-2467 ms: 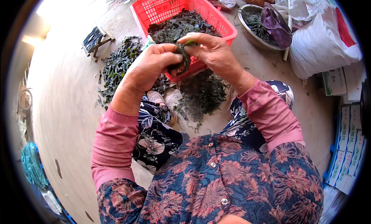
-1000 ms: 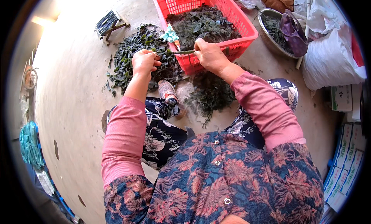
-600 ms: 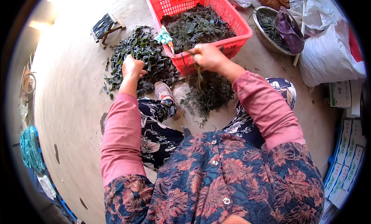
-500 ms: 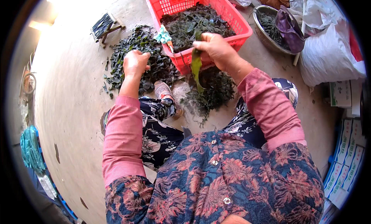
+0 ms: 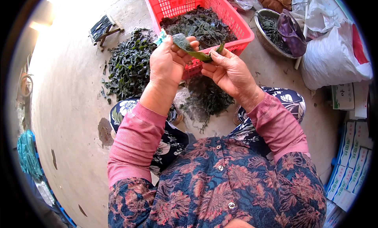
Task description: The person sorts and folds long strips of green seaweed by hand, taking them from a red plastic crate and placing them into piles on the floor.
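Observation:
A green strip of seaweed (image 5: 199, 55) stretches between my two hands over the near edge of a red plastic basket (image 5: 247, 36). My left hand (image 5: 167, 64) is turned palm up, its thumb and half-curled fingers around the strip's dark end. The other end is pinched between the thumb and fingers of my right hand (image 5: 233, 72). Dark seaweed fills the lower part of the basket. Left of it, a broad pile of seaweed pieces (image 5: 128, 66) lies on the floor. A smaller seaweed heap (image 5: 208, 95) sits between my feet, below the basket.
A small folding stool (image 5: 104, 30) stands at the far left. To the right are a metal basin (image 5: 262, 33) holding seaweed and a purple cloth (image 5: 292, 33), a full white sack (image 5: 332, 56) and stacked cartons (image 5: 348, 161). A teal bundle (image 5: 29, 153) hangs at the left edge.
My left hand has moved right from above the floor pile to the strip. The right hand has come slightly down and right, and the strip now runs sideways instead of hanging down.

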The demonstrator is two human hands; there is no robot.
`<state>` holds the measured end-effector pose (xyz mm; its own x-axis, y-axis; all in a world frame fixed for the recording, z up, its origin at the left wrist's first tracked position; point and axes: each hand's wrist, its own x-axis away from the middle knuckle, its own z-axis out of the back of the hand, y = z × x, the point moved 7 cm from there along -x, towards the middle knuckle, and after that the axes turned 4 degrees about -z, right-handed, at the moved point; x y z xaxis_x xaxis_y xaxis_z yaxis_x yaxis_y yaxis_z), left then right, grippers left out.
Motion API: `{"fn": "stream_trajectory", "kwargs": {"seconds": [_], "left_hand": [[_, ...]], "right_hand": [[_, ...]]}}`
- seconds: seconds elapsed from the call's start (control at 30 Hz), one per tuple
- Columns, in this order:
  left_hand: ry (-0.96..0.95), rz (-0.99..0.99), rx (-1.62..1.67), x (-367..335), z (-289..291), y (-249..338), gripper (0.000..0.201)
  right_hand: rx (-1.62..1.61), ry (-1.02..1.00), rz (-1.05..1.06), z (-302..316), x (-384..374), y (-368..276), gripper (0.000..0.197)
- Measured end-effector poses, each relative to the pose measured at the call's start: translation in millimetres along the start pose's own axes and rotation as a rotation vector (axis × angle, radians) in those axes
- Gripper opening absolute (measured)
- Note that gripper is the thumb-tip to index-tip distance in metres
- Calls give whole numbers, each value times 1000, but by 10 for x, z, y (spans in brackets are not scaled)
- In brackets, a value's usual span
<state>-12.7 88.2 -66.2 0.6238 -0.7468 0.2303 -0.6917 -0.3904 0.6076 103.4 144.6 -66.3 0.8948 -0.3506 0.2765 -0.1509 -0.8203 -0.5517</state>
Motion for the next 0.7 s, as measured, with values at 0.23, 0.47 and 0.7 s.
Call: {"fn": "stream_trajectory", "kwargs": {"seconds": [0.23,0.47,0.7], "left_hand": [[-266,97,-541,80,-169,74,18],[-583,128,-950,276,-303,9,16],[-54,-796,-1264,336,-280,299,15]], "right_hand": [[921,10,568,-139,1,-426,10],[1079,-102,304,-129,-94,-265,15],[1038,-104,333,-173,-61,-225,18]]}}
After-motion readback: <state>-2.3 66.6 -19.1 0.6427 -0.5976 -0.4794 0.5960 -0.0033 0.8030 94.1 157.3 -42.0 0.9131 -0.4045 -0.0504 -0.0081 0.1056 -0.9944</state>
